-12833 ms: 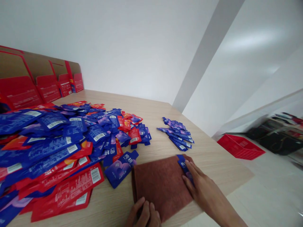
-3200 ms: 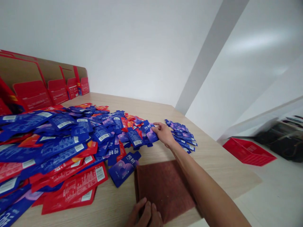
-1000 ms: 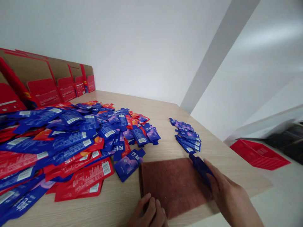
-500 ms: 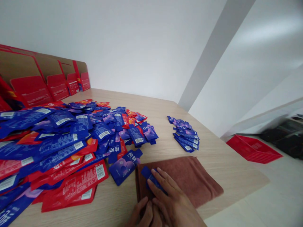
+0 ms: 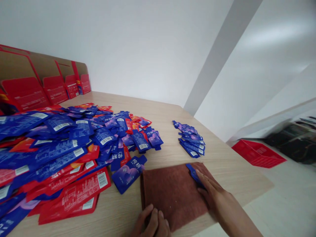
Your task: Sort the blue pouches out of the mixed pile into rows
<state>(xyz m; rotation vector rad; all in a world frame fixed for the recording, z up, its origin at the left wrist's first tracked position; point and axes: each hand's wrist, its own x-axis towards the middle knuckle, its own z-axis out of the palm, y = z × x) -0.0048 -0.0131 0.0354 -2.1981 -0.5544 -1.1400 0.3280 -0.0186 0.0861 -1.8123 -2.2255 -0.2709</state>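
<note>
A folded brown cloth (image 5: 170, 191) lies on the table near its front right. My right hand (image 5: 209, 189) is over the cloth's right end, its fingers closed on a blue pouch (image 5: 194, 174) that rests against the cloth. Most of that pouch is hidden under the hand. At the cloth's near left corner, the curled fingers of my left hand (image 5: 154, 222) grip the edge. Just left of the cloth, a single blue pouch with purple print (image 5: 129, 173) lies on the tabletop, its top corner by the cloth's edge.
A large heap of blue and red pouches (image 5: 81, 131) covers the table's left side. Several blue pouches lie fanned in a small stack (image 5: 191, 138) at the right. Red cardboard boxes (image 5: 56, 85) stand at the back left. A red crate (image 5: 259, 154) sits beyond the table's right edge.
My right hand has slid right across the cloth with the blue pouch, away from my left hand. My left hand stays at the near left corner. The view has shifted slightly.
</note>
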